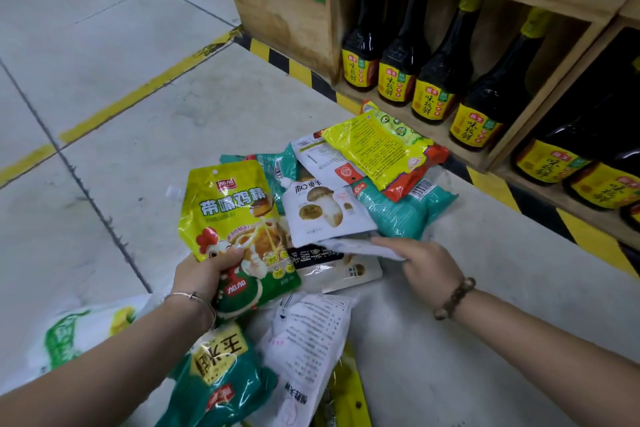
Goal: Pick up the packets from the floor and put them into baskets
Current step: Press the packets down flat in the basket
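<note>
The left hand (204,276), forearm reaching in from the lower left, curls round the bottom of a yellow chicken pouch (230,215) held upright, while the right hand (427,264), palm down, pinches a white packet (360,246) in the pile of packets (398,215) on the floor (138,115).

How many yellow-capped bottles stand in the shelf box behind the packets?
4 bottles in one row: the leftmost, the second, the third, the rightmost. More may be hidden behind them.
</note>
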`<control>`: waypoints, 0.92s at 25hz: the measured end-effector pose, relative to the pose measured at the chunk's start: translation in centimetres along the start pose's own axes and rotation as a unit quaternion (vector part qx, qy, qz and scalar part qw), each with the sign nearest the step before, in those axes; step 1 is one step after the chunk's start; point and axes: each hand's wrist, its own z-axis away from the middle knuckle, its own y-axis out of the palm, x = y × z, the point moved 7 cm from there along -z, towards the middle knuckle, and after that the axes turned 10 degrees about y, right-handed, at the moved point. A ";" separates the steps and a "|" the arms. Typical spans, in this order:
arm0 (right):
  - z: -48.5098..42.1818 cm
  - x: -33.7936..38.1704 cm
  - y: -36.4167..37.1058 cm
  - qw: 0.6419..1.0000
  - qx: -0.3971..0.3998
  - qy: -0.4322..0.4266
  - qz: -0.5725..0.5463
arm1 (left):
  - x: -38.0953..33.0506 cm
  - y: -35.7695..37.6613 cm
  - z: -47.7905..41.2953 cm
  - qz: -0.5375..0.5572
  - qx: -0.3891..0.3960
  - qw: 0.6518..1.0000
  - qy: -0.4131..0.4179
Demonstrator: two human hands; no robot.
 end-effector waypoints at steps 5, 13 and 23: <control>1.7 -0.7 -1.8 0.909 0.046 0.171 -0.378 | 0.6 1.6 0.5 0.002 0.049 0.999 -0.005; 2.8 3.6 3.1 0.749 0.188 0.313 -0.553 | 1.4 5.6 3.3 0.042 0.163 0.984 -0.060; -0.3 5.2 6.6 0.885 0.236 0.248 -0.316 | 1.3 4.9 3.0 -0.006 0.172 0.984 -0.047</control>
